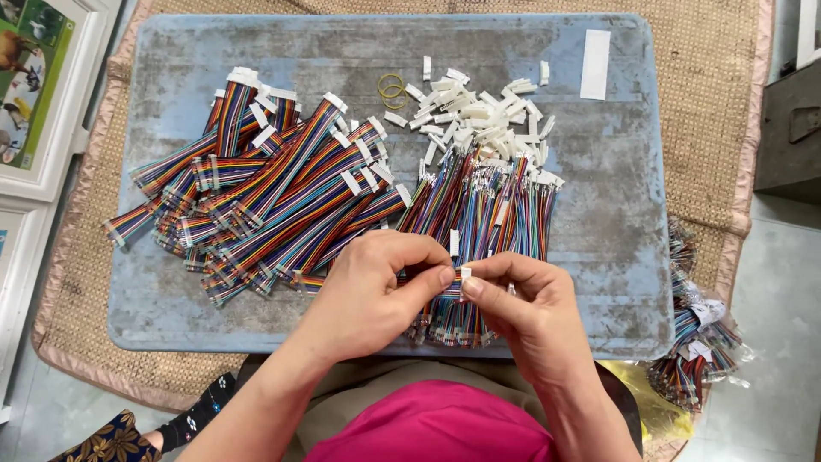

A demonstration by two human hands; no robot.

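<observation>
Your left hand (376, 287) and right hand (522, 299) together pinched one short rainbow ribbon cable (454, 285), white connector (465, 274) at fingertips, above the grey board (599, 222), loose connectors (479, 115) beyond.

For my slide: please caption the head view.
Two bare hands pinch a rainbow ribbon cable above a blue board.

your left hand (372, 287) and right hand (522, 304) meet at centre, thumbs and forefingers pinched tip to tip. both forearms angle inward from below, wrists slightly bent, remaining fingers curled loosely.

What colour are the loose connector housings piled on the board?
White connector housings, head view.
</observation>
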